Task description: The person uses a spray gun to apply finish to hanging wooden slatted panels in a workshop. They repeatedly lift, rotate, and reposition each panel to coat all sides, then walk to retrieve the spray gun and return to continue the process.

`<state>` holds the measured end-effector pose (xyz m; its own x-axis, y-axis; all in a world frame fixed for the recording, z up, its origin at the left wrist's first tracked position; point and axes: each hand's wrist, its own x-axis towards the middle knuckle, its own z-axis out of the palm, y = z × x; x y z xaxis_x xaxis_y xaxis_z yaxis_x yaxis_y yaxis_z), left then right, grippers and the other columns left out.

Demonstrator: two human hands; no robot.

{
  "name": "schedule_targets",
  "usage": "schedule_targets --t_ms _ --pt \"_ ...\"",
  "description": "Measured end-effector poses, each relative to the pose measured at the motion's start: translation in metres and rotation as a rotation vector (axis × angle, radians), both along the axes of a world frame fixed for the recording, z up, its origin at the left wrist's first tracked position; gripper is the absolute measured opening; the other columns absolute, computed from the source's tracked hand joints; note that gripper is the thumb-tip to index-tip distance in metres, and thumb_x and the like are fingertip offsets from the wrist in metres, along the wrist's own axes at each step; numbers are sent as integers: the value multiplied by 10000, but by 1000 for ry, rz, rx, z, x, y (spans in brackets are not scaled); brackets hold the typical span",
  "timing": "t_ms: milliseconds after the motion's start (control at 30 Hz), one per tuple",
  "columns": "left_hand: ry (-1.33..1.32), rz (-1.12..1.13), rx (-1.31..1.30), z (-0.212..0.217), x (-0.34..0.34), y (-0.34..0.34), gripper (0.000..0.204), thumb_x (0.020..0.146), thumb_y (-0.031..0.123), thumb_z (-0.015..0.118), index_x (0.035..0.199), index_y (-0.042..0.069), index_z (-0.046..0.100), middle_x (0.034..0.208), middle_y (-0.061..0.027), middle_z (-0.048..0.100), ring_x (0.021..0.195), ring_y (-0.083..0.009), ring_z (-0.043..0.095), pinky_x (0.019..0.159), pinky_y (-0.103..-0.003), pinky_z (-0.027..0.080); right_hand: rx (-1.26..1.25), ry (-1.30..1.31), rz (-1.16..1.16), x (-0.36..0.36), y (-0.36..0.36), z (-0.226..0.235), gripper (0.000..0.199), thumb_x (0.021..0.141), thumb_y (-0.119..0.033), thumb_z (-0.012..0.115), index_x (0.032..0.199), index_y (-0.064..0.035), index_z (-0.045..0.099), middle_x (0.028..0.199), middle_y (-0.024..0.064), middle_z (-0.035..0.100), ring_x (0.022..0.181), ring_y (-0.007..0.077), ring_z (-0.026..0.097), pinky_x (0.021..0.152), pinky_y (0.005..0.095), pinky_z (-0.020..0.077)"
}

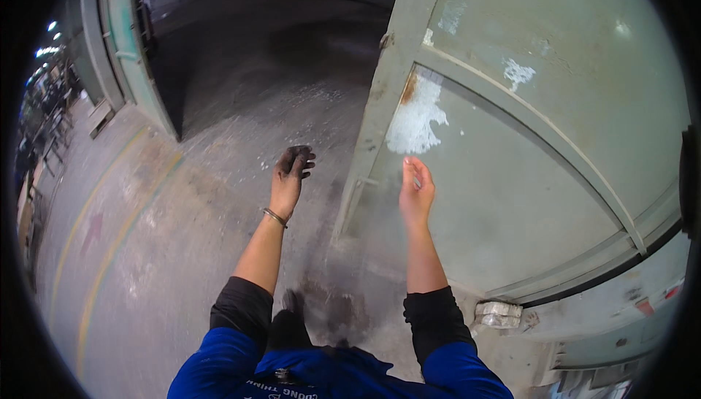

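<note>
**A:** What fills the view, biggest thing first?

**B:** A tall, pale green metal door (555, 129) takes up the whole right half, swung open, with its long axis upright and its near edge running down the middle of the picture. White patches of peeled paint and a rust streak mark the upper part of its lower panel. Left of it lies a grey concrete floor (212, 202) with faded yellow lines curving along the left side, and a dark doorway beyond.

**A:** And the hands?

**B:** Both are raised and bare. The right hand (416, 191) is nearer the door, just beside its near edge, with the panel lying to its right; its fingers are straight and together, gripping nothing. I cannot tell whether it touches the metal. The left hand (290, 173) hangs well apart over the floor, fingers loosely curled and blackened with grime, also empty, with a thin bracelet (275, 216) on the wrist.

**A:** Any packages or signs?

**B:** One small whitish wrapped block (498, 314) sits on the floor at the door's lower edge. Small red marks show low right, too blurred to make out.
</note>
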<state>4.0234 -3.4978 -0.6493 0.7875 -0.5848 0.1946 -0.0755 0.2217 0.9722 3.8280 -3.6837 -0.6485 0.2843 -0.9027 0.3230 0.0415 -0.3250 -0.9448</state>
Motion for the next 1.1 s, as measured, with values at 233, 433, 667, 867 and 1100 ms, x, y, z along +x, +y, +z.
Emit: schedule_targets --t_ms 233,433,667,867,1100 --pt "-70 -565 -111 -32 201 -282 649 1099 526 340 1533 61 471 1530 -104 522 1386 -247 498 1143 -417 403 -186 -37 -493 175 -111 -28 537 1009 -350 677 1316 75 562 1308 250 575 1246 371 565 1086 443 439" --pt "372 -1323 69 -82 240 -412 629 1048 452 462 1518 35 430 1520 -137 481 1392 -298 467 1155 -441 399 -231 111 -808 248 -96 -32 549 1041 -253 607 1463 48 423 1435 299 422 1332 411 454 1118 460 383" --pt "-701 -1444 -76 -84 173 -411 489 956 221 509 1379 -15 572 1370 -261 585 1226 -390 594 1068 -461 468 83 150 -903 255 -86 -111 646 1131 -342 339 1604 72 192 1699 212 177 1565 317 202 1282 439 141" --pt "-752 -1524 48 -75 204 -401 311 883 215 612 1048 -31 707 982 -279 711 929 -432 698 807 -499 552 3 239 -1135 273 -151 -84 643 1129 -370 326 1609 47 225 1684 201 238 1550 319 245 1278 434 167" --pt "-285 -1274 -255 -109 201 -390 234 892 266 684 849 38 711 784 -200 695 716 -359 671 685 -455 540 20 379 -1185 333 -225 -57 646 1128 -374 328 1610 44 226 1683 200 241 1548 320 249 1277 435 170"
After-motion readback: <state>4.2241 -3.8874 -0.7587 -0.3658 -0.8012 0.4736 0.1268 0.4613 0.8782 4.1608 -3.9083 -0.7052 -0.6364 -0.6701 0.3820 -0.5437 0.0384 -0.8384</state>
